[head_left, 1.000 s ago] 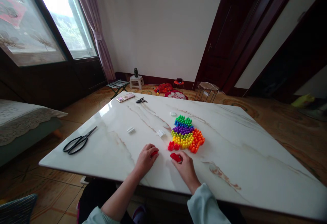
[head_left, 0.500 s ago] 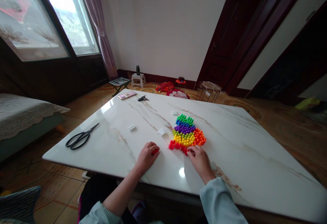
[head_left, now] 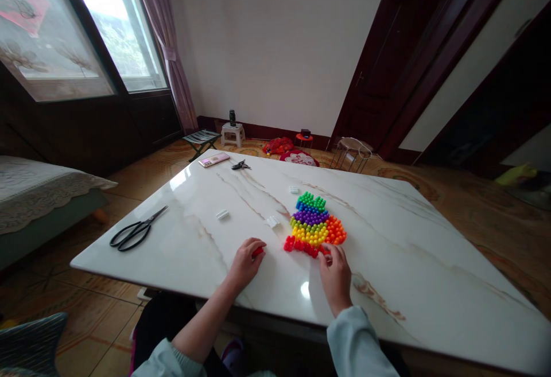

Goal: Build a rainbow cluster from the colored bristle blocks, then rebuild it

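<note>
"Head view: what do I have at the left hand (head_left: 247,261)?"

"Its fingers curl in, thumb and forefinger pinching a small bright-red plastic piece (head_left: 257,252). The hand rests low over the white, brown-veined glossy table (head_left: 430,285), apart from the beads."

"And the right hand (head_left: 336,273)?"

"Thumb and forefinger are drawn close at the near right end of a strip of shiny red plastic beads (head_left: 302,246). I can't tell whether they pinch it or only touch it."

"What lies around that grip?"

"Rows of round yellow plastic beads (head_left: 310,235) just beyond the strip, a patch of round orange plastic beads (head_left: 336,230) directly ahead of the fingertips. Clear-white plastic pieces (head_left: 272,222) lie beyond the left hand."

"How would I work this placement well?"

"I'd judge it wants a light touch: fingertips low, the red end level with its neighbours, then a straight lift so the yellow and orange aren't nudged."

"And the pose?"

"Right knuckles up, wrist nearer me than the fingertips, forearm in a pale mint sleeve (head_left: 359,342). The left forearm is bare, slanting forward and inward to its pinch."
</note>
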`<action>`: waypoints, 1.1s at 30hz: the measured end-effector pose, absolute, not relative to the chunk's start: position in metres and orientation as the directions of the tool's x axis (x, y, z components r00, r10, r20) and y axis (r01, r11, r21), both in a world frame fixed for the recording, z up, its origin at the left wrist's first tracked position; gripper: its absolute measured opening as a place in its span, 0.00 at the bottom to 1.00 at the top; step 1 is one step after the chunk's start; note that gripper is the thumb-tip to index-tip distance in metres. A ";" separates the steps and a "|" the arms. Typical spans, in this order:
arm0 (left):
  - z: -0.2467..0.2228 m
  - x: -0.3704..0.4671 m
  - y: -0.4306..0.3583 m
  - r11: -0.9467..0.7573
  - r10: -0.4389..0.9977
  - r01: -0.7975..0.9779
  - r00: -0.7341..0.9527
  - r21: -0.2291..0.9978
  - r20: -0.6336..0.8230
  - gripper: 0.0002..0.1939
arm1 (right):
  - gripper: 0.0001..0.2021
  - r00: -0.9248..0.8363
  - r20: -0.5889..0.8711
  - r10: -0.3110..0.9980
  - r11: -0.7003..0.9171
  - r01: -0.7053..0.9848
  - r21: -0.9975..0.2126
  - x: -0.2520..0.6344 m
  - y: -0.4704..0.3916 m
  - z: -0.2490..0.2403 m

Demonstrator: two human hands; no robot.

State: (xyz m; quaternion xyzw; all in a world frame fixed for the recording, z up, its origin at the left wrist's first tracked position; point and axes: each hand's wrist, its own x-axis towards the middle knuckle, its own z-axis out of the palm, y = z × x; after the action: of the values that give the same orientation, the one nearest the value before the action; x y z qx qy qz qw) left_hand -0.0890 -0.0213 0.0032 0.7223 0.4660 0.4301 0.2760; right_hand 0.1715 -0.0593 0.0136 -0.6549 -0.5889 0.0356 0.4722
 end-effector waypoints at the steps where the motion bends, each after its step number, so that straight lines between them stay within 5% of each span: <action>1: 0.005 -0.086 -0.023 -0.376 0.926 0.376 0.180 0.847 0.331 0.09 | 0.11 0.320 0.508 0.800 0.143 0.720 -0.679 0.165 -0.064 0.015; 4: 0.011 -0.068 -0.033 -0.153 0.967 0.048 0.212 0.987 0.139 0.20 | 0.11 0.255 0.430 0.866 0.201 0.609 -0.767 0.139 -0.076 0.020; 7: 0.016 -0.044 -0.044 0.103 0.936 -0.239 0.352 0.966 -0.013 0.31 | 0.14 0.132 0.285 0.949 0.203 0.433 -0.878 0.114 -0.083 0.025; 10: 0.017 -0.027 -0.052 0.197 0.922 -0.324 0.381 0.926 -0.063 0.33 | 0.16 0.093 0.189 0.978 0.152 0.312 -0.938 0.103 -0.085 0.026; 14: 0.008 -0.022 -0.056 0.161 0.933 -0.301 0.358 0.940 -0.046 0.32 | 0.16 0.118 0.175 0.978 0.129 0.324 -0.937 0.104 -0.087 0.020; 26: 0.011 -0.022 -0.060 -0.335 0.894 0.049 0.331 0.941 0.301 0.20 | 0.13 0.227 0.283 0.932 0.169 0.418 -0.893 0.118 -0.088 0.022; 33: 0.001 -0.019 -0.061 -0.197 0.950 -0.008 0.243 0.980 0.193 0.18 | 0.13 0.352 0.355 0.866 0.050 0.645 -0.763 0.163 -0.074 0.001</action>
State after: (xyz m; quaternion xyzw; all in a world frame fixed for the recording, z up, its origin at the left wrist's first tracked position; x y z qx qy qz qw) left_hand -0.0194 -0.0607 0.0011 0.6084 0.3871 0.4780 0.5015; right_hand 0.1625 -0.0737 0.0007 -0.6788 -0.5565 0.1191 0.4641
